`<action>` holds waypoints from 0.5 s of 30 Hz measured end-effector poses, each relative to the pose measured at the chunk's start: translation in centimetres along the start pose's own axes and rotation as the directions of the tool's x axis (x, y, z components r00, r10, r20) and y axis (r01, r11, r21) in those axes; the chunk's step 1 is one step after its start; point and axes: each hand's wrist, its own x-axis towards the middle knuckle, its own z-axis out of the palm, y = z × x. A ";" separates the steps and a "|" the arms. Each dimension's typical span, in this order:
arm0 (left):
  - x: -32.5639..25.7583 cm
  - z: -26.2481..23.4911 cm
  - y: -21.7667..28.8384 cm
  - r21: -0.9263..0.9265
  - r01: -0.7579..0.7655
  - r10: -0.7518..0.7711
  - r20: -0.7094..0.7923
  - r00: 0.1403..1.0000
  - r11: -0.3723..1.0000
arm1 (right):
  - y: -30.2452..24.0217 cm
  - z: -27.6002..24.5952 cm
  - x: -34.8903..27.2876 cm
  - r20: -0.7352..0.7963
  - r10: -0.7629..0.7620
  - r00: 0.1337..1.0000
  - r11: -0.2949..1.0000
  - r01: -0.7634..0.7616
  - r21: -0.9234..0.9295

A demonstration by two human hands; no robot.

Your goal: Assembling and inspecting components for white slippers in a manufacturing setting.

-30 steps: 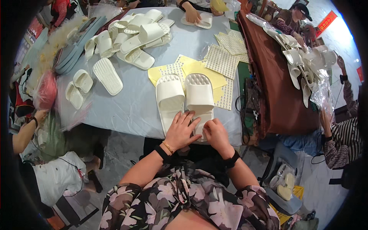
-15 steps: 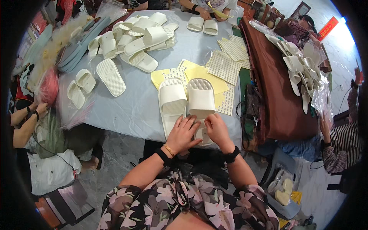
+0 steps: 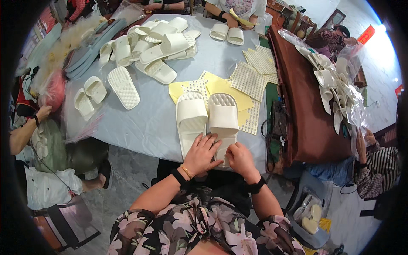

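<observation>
Pressing unevenly, the left hand (image 3: pixel 201 154), fingers spread, could skew the right slipper (image 3: pixel 224 117), over which the right hand (image 3: pixel 241 159) curls its fingers, pinching what I cannot tell.

Your right hand (image 3: pixel 241 158) has drawn back a little toward the heel of the right-hand slipper (image 3: pixel 224 117), further from its strap than half a second ago. Across from you, a co-worker's hand (image 3: pixel 231 21) has left the far pair of slippers (image 3: pixel 219 31) for a yellow sheet (image 3: pixel 240 17). At your right, another co-worker's hand (image 3: pixel 369 137) (raised earlier) is down by the plastic bag (image 3: pixel 355 112).
</observation>
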 end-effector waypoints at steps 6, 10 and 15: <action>0.0 0.0 0.0 0.009 -0.009 0.009 -0.010 1.000 1.000 | 0.6 0.2 1.6 -0.076 0.133 0.988 0.973 -0.116 0.198; 0.0 0.0 0.0 0.024 0.000 0.000 -0.003 1.000 1.000 | 0.6 0.4 3.0 -0.035 0.142 0.989 0.977 -0.135 0.163; 0.0 0.0 0.1 0.008 0.016 -0.016 0.013 1.000 1.000 | 0.3 0.8 4.1 -0.039 0.130 0.991 0.991 -0.129 0.034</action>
